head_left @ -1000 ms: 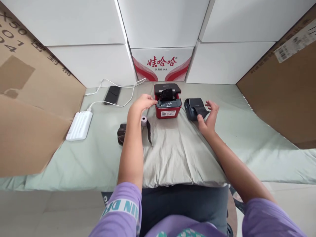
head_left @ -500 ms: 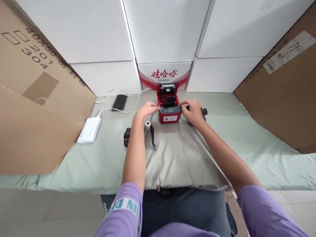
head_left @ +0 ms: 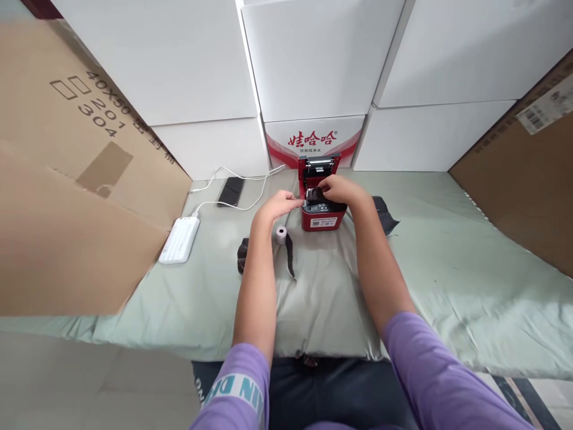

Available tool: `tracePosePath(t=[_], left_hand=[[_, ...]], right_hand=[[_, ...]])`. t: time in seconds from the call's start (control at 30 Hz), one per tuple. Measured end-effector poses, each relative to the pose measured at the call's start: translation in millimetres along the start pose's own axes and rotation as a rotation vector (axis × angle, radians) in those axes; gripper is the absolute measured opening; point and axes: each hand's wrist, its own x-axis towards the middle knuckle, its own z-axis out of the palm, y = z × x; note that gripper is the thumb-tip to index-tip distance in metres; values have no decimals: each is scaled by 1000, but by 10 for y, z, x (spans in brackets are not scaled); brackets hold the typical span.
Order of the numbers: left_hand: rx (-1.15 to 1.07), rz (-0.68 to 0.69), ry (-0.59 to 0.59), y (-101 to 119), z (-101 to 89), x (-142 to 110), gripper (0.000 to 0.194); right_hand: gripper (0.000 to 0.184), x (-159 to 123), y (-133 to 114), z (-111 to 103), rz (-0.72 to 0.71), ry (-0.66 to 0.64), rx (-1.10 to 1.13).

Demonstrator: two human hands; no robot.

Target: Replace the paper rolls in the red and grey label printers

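In front of me a small red label printer (head_left: 323, 223) stands on the green cloth with its lid (head_left: 319, 167) raised. My left hand (head_left: 278, 206) grips its left front corner with the fingertips. My right hand (head_left: 342, 190) reaches over the open compartment, its fingers pinching a dark, shiny piece (head_left: 316, 195) that lies inside; what kind it is I cannot make out. A small white paper roll (head_left: 281, 235) with a dark loose strip (head_left: 290, 257) sits beside my left wrist. Part of a dark crumpled piece (head_left: 242, 255) shows left of that forearm.
Another dark piece (head_left: 385, 215) lies right of my right forearm. A black phone (head_left: 231, 192), a white power bank (head_left: 179, 240) and a white cable (head_left: 242, 208) are at the left. White boxes (head_left: 313, 60) line the back; cardboard boxes (head_left: 67, 233) flank both sides.
My right hand has moved from the printer's right front corner up and left, into the open compartment. My left hand stays at the left corner. The view has shifted slightly.
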Motion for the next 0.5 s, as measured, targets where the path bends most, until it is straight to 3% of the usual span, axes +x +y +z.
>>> tracePosePath(t=[0.23, 0.5], left_hand=[[46, -30, 27, 11, -5, -9, 31], [46, -33, 50, 1, -21, -19, 31]], right_hand=[[46, 48, -107, 61, 106, 3, -156], [49, 127, -133, 54, 170, -97, -152]])
